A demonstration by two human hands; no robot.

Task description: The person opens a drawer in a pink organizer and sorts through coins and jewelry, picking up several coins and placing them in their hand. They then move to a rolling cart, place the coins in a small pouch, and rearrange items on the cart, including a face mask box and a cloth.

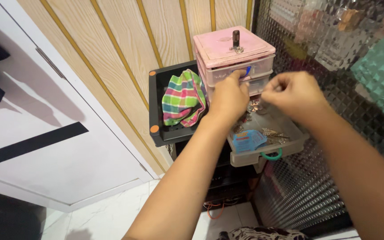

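A small pink plastic drawer unit (227, 49) stands on a black shelf. My left hand (228, 95) presses its fingers on the blue handle (245, 72) of the top drawer. My right hand (292, 94) hovers above the pulled-out grey lower drawer (290, 149), fingers pinched together; I cannot see whether anything is in them. The open drawer holds a blue packet (248, 140), small metal bits (272, 133) and has a green ring handle (272, 156) at its front.
A checked multicoloured cloth (183, 98) lies in a black tray (156, 113) left of the drawers. A dark small bottle (236, 40) stands on the unit's top. A wood-panelled wall is behind, a quilted shiny wall at right, a white door at left.
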